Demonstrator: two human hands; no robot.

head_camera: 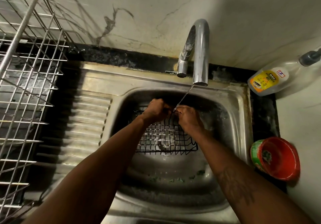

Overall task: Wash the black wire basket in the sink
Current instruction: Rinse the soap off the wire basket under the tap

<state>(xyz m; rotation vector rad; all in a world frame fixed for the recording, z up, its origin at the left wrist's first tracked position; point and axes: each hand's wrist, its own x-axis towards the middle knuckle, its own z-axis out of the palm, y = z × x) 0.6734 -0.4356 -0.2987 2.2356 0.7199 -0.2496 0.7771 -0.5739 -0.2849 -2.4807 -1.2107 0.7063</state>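
one steel sink (pixel 239 105) fills the middle of our view, and we place everything else from it. left of the sink, past its ribbed draining board (pixel 86 119), stands a tall steel dish rack (pixel 31 84), cut off by the frame's edge.

inside the sink, toward its back wall, sits the black wire basket (pixel 166 136). it is tilted: the near edge lies low over the sink's floor and runs left to right, while the far edge is lifted toward the back wall. from the near edge the left-to-right span looks the longer one, but we cannot be sure, since our forearms cross both sides and our hands cover the far corners. its open grid faces up at us.

behind the sink rises the curved tap (pixel 199 49), and a thin stream of water (pixel 185 96) slants down from it onto the basket's far edge.

our left hand (pixel 155 109) is curled tight around the far edge wires, knuckles up. our right hand (pixel 188 119), just beside it, is curled over the same edge where the stream lands. the fingertips of both are tucked out of sight, so we cannot tell whether either holds anything besides wire.

right of the sink stand a clear bottle with a yellow label (pixel 267 80) toward the back corner and a red tub (pixel 278 159) nearer us. green scraps (pixel 201 172) lie on the sink's floor at its near side.
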